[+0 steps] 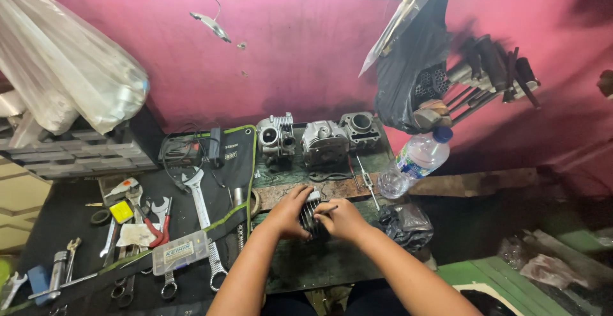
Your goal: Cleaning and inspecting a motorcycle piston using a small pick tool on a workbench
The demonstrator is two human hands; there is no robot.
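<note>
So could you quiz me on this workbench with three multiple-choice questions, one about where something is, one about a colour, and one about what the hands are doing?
1. Where does the plastic water bottle lie?
A. to the right of the hands, against the wall
B. on the black tool mat
C. between the hands

2. What colour is the wall behind the bench?
A. white
B. pink
C. blue

3. How does the left hand stand to the finned metal engine part?
A. far from it, on the mat
B. raised in the air
C. resting on it

Answers:
1 A: the bottle leans at the wall's foot, right of both hands.
2 B: the painted surface is pink throughout.
3 C: the left hand's fingers lie over the finned part, while the right hand holds a thin dark tool beside it.
</note>
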